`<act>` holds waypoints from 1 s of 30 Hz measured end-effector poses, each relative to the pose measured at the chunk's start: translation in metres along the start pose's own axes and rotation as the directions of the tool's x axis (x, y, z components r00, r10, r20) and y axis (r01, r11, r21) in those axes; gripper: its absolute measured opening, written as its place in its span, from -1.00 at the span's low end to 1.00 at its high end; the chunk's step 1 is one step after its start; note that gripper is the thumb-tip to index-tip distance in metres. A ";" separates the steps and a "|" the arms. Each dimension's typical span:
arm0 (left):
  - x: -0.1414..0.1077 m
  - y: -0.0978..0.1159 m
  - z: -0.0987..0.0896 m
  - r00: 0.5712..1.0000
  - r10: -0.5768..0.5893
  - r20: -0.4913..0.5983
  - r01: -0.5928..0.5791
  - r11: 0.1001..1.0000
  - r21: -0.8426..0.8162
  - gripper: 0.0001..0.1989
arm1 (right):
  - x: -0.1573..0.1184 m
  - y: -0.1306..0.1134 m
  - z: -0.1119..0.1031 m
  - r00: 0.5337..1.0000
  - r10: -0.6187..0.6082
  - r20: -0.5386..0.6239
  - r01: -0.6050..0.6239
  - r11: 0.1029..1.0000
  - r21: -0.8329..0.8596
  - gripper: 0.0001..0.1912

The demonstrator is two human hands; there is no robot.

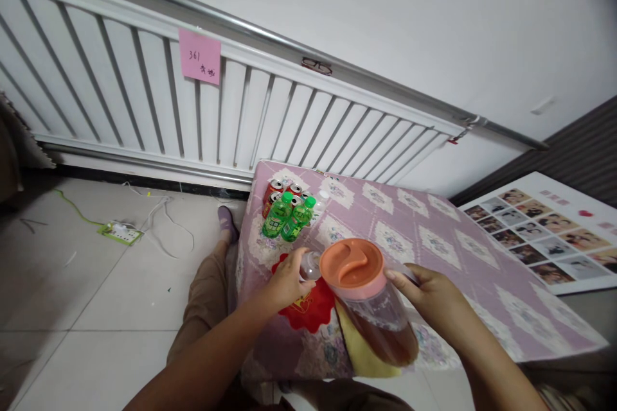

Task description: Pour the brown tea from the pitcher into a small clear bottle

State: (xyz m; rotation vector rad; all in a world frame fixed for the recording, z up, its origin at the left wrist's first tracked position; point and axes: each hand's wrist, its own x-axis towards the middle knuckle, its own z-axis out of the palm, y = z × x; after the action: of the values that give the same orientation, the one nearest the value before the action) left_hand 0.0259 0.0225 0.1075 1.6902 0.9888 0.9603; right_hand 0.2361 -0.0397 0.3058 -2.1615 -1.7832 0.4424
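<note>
My right hand is closed round the handle of a clear pitcher with an orange lid. Brown liquid lies in the pitcher, which leans with its lid toward my left hand. In my left hand a small clear glass is gripped, close beside the lid's rim. Whether the two touch, and whether liquid is in the glass, I cannot tell. Below them a red scalloped mat and a yellow cloth lie on the patterned tablecloth.
Two green bottles stand in front of several cans at the table's far left. A white radiator runs behind the table. A photo board leans at the right. Cables and a power strip lie on the floor at left.
</note>
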 end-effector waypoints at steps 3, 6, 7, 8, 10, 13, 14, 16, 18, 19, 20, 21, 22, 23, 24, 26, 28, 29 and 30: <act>0.000 0.000 0.000 1.000 -0.005 -0.007 0.005 1.000 -0.002 -0.20 | 0.001 -0.001 0.000 1.000 -0.013 -0.011 0.013 1.000 0.007 -0.48; 0.000 -0.001 0.000 1.000 -0.001 -0.007 0.001 1.000 -0.002 -0.21 | 0.001 -0.001 0.000 1.000 -0.006 -0.019 0.007 1.000 0.007 -0.48; 0.000 -0.001 0.001 1.000 0.001 -0.006 -0.001 1.000 -0.003 -0.21 | 0.001 -0.001 0.000 1.000 -0.002 -0.018 0.002 1.000 0.006 -0.48; 0.000 -0.002 0.001 1.000 0.004 -0.007 -0.004 1.000 -0.004 -0.21 | 0.001 -0.001 0.000 1.000 0.002 -0.016 -0.002 1.000 0.004 -0.48; 0.000 -0.002 0.001 1.000 0.012 -0.014 -0.013 1.000 -0.007 -0.21 | 0.001 -0.001 0.000 1.000 0.007 -0.010 -0.007 1.000 -0.002 -0.48; 0.001 -0.003 0.001 1.000 0.021 -0.015 -0.021 1.000 -0.005 -0.21 | 0.000 -0.001 0.000 1.000 0.007 -0.003 -0.007 1.000 -0.004 -0.48; 0.000 -0.003 0.001 1.000 0.020 -0.014 -0.020 1.000 0.001 -0.21 | 0.000 -0.001 0.000 1.000 0.007 0.000 -0.007 1.000 -0.003 -0.48; 0.000 -0.004 0.001 1.000 0.016 -0.009 -0.016 1.000 0.020 -0.21 | 0.000 -0.001 0.000 1.000 0.010 0.002 -0.010 1.000 -0.006 -0.48; 0.000 -0.005 0.002 1.000 0.021 -0.008 -0.020 0.999 0.035 -0.22 | 0.000 0.000 0.000 1.000 0.013 -0.006 -0.013 1.000 -0.015 -0.49; 0.000 -0.006 0.002 1.000 0.026 -0.007 -0.026 0.999 0.039 -0.22 | 0.000 -0.001 0.000 1.000 0.013 -0.008 -0.014 1.000 -0.018 -0.49; 0.000 -0.006 0.002 1.000 0.029 -0.005 -0.029 0.999 0.040 -0.23 | 0.000 -0.001 0.000 1.000 0.013 -0.010 -0.013 1.000 -0.019 -0.50; 0.000 -0.006 0.002 1.000 0.029 -0.004 -0.029 0.999 0.041 -0.22 | 0.000 -0.001 0.000 1.000 0.014 -0.009 -0.014 1.000 -0.019 -0.50; 0.000 -0.006 0.002 1.000 0.026 -0.005 -0.026 0.999 0.042 -0.22 | 0.000 -0.001 0.000 1.000 0.014 -0.008 -0.014 1.000 -0.019 -0.51; 0.000 -0.006 0.002 1.000 0.020 -0.004 -0.020 0.999 0.043 -0.22 | 0.000 -0.001 0.000 1.000 0.014 -0.005 -0.014 1.000 -0.021 -0.51; 0.000 -0.005 0.002 1.000 0.016 -0.002 -0.016 0.999 0.045 -0.21 | 0.000 -0.001 0.000 1.000 0.010 -0.006 -0.010 1.000 -0.024 -0.50; 0.000 -0.004 0.001 1.000 0.011 -0.003 -0.011 0.999 0.051 -0.21 | 0.001 0.000 0.000 1.000 -0.007 -0.006 0.007 1.000 -0.029 -0.49; 0.000 -0.004 0.001 1.000 0.012 -0.004 -0.011 0.998 0.057 -0.22 | 0.001 0.002 0.001 1.000 -0.021 -0.011 0.020 0.999 -0.037 -0.48; 0.000 -0.004 0.001 1.000 0.013 -0.002 -0.012 0.998 0.058 -0.22 | 0.002 0.003 0.001 1.000 -0.023 -0.013 0.022 0.999 -0.040 -0.48; 0.000 -0.004 0.001 1.000 0.014 -0.001 -0.014 0.998 0.058 -0.22 | 0.002 0.005 0.001 1.000 -0.021 -0.015 0.020 0.999 -0.044 -0.48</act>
State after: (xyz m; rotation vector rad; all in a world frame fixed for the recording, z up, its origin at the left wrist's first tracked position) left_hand 0.0261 0.0230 0.1038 1.7464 1.0159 0.9499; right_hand 0.2402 -0.0385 0.3025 -2.1677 -1.8218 0.3836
